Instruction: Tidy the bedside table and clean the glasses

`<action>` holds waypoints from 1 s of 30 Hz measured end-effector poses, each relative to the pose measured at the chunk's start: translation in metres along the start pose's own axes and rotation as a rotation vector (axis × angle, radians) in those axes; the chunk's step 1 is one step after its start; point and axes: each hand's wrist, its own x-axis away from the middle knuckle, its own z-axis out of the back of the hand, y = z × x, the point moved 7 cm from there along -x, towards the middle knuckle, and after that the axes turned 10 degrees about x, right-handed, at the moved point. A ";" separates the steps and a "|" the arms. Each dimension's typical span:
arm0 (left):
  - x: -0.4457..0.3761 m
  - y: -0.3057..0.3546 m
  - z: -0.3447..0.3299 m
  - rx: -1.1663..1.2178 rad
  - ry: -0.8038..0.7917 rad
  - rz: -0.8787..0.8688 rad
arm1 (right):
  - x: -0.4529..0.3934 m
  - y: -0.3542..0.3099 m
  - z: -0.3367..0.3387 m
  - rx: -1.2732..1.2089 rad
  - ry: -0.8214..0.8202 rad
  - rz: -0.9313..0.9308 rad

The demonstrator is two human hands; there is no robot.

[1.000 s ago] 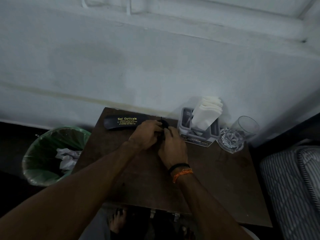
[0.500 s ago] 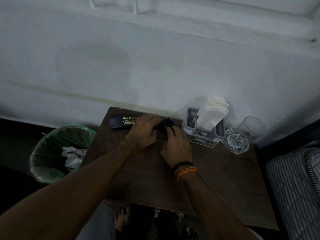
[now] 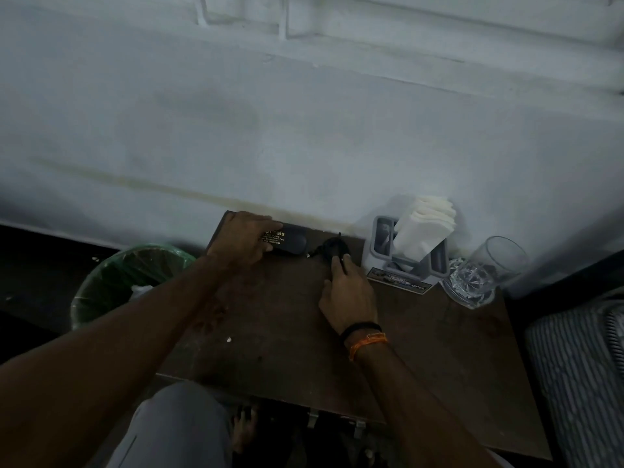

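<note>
Left hand (image 3: 243, 240) grasping black glasses case (image 3: 288, 243) at table's (image 3: 439, 349) far edge; right hand (image 3: 349, 292) pinching coiled black cable (image 3: 332, 248) beside it.

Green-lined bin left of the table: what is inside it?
The green-lined bin holds pale crumpled paper, only a small patch showing. The person's left forearm crosses over the bin's near side, and the inside is dark, so anything else there cannot be seen.
</note>
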 end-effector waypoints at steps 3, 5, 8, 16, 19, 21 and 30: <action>-0.002 0.001 0.001 0.059 -0.039 -0.021 | -0.001 0.000 -0.001 0.016 -0.006 -0.006; 0.001 0.003 0.002 0.060 -0.029 -0.044 | -0.001 -0.001 0.000 0.037 0.000 -0.014; 0.005 0.004 0.002 0.058 0.007 -0.075 | -0.001 -0.001 0.003 0.070 0.014 -0.025; 0.011 0.015 -0.002 0.044 0.078 -0.101 | -0.003 0.001 0.011 0.082 0.069 -0.027; 0.013 0.024 -0.006 0.062 0.067 -0.109 | -0.003 0.002 0.015 0.080 0.101 -0.019; 0.014 0.035 -0.010 0.071 0.039 -0.123 | -0.004 0.002 0.017 0.067 0.118 -0.020; 0.021 0.084 -0.012 0.073 -0.098 -0.096 | 0.007 0.002 0.039 0.032 0.058 0.000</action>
